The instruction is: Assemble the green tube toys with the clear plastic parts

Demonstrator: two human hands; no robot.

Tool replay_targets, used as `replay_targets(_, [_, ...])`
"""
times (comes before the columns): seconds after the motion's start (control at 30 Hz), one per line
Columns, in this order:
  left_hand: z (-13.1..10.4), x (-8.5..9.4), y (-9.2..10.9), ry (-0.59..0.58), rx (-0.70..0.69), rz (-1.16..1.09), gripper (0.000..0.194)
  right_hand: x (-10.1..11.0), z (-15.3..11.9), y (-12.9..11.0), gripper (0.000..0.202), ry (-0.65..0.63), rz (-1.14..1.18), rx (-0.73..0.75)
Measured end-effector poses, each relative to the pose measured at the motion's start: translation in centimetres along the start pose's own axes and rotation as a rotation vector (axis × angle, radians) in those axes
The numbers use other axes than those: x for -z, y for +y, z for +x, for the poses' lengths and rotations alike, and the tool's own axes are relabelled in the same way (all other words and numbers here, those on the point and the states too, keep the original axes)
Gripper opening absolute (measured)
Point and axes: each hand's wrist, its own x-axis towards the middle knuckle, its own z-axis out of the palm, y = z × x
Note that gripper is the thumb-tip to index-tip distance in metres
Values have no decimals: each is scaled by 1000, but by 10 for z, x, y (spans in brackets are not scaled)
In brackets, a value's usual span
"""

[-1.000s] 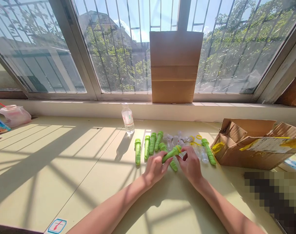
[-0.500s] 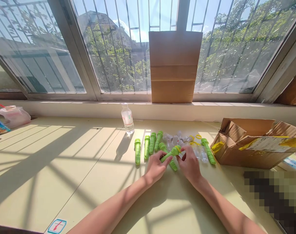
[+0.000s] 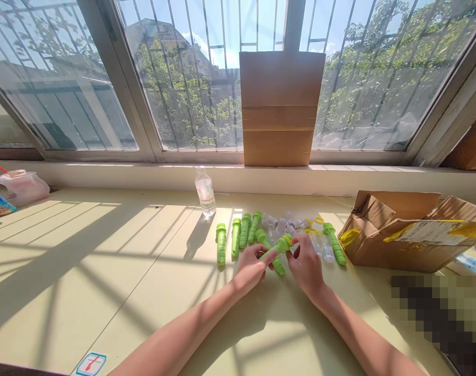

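Observation:
My left hand [image 3: 253, 266] is closed around the narrow end of a green plastic tube [image 3: 277, 246] with a wider head, held tilted up to the right above the table. At that head, the fingers of my right hand [image 3: 306, 263] pinch a yellow ring [image 3: 288, 239]. Beneath the held tube lies another ridged green tube [image 3: 279, 267], partly covered by my hands. Several similar tubes, including one green tube [image 3: 221, 244], lie to the left, and a single green tube [image 3: 335, 244] is on the right. Behind my right hand are clear plastic cups [image 3: 327, 249] and loose yellow rings [image 3: 319, 220].
A water bottle [image 3: 205, 192] stands behind the tubes. To the right is an open cardboard box [image 3: 410, 245] with yellow tape. A cardboard sheet [image 3: 281, 109] leans upright against the window. At far left sits a pinkish container [image 3: 22, 187].
The fingers of my left hand have shifted around the tube, and its head has tipped slightly. My right hand stays at the ring end, moved very little.

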Motion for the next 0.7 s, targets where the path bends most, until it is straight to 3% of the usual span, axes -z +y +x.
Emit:
replay_targets(0.43, [2,-1,-2,-36,127,-129,44,-2,1,1,7,37,-8,39])
replay_targets(0.7, [1,4,3,-127,212,-258,44,-2,1,0,6,53,-10,69])
